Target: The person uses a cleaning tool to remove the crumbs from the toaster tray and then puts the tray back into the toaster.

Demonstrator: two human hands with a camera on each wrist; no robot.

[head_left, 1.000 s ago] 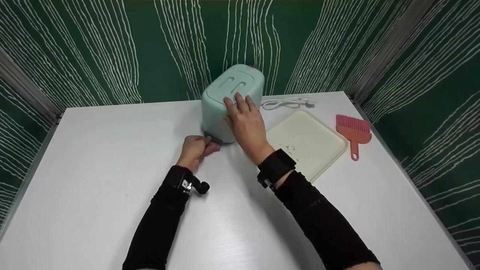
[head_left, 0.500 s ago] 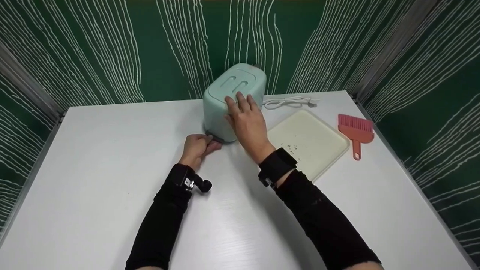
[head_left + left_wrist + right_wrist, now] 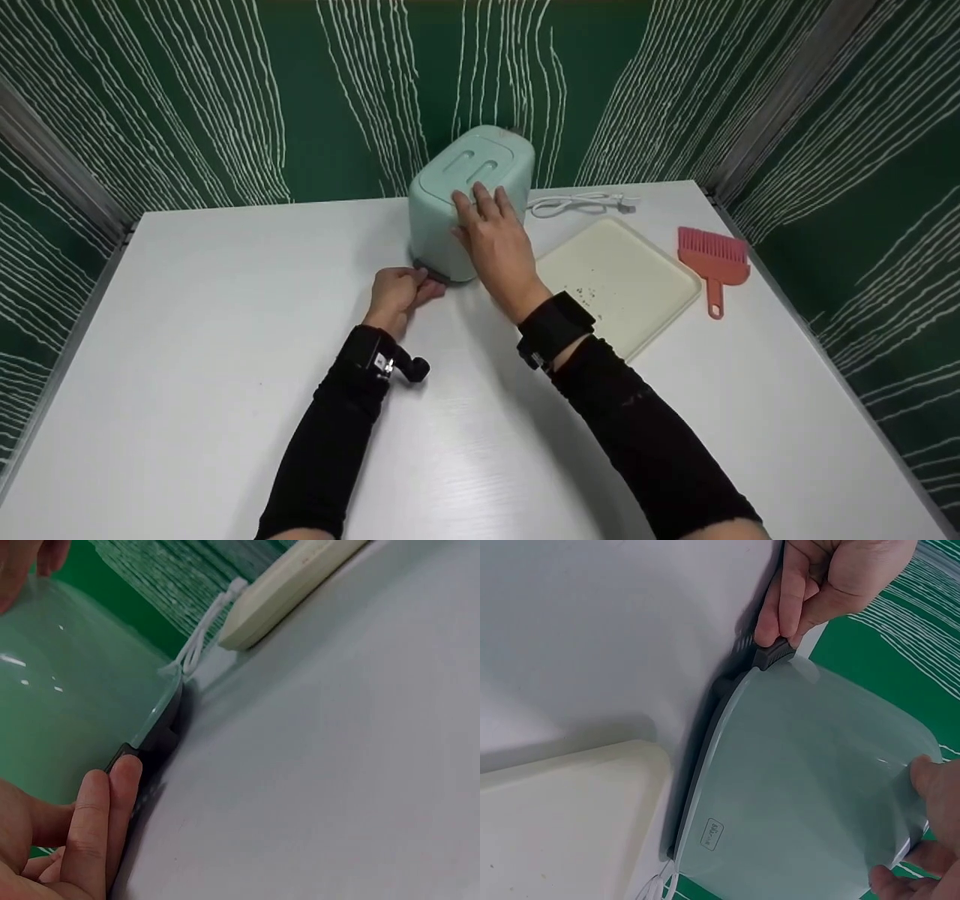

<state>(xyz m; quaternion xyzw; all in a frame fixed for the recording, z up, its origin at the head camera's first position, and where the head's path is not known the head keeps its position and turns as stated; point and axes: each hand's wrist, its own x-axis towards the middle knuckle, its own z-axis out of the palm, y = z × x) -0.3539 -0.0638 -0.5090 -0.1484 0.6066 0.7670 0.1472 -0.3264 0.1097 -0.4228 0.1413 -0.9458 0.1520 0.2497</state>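
Observation:
A mint-green toaster (image 3: pixel 442 232) stands at the back of the white table, two slot shapes in its top. At the base of its near end a dark grey crumb tray (image 3: pixel 772 654) shows its edge. My left hand (image 3: pixel 397 296) pinches this edge between thumb and fingers, low at the tabletop; in the left wrist view two fingers (image 3: pixel 94 817) lie along it. My right hand (image 3: pixel 499 251) rests on the toaster's upper near edge, fingers spread and nearly straight over the top, thumb against the side.
A cream square tray (image 3: pixel 637 300) with dark crumbs lies right of the toaster, partly behind my right wrist. Beyond it is a coiled white power cord (image 3: pixel 570 204). An orange-red hand brush (image 3: pixel 712 266) lies near the table's right edge. Green patterned walls (image 3: pixel 337 97) stand behind.

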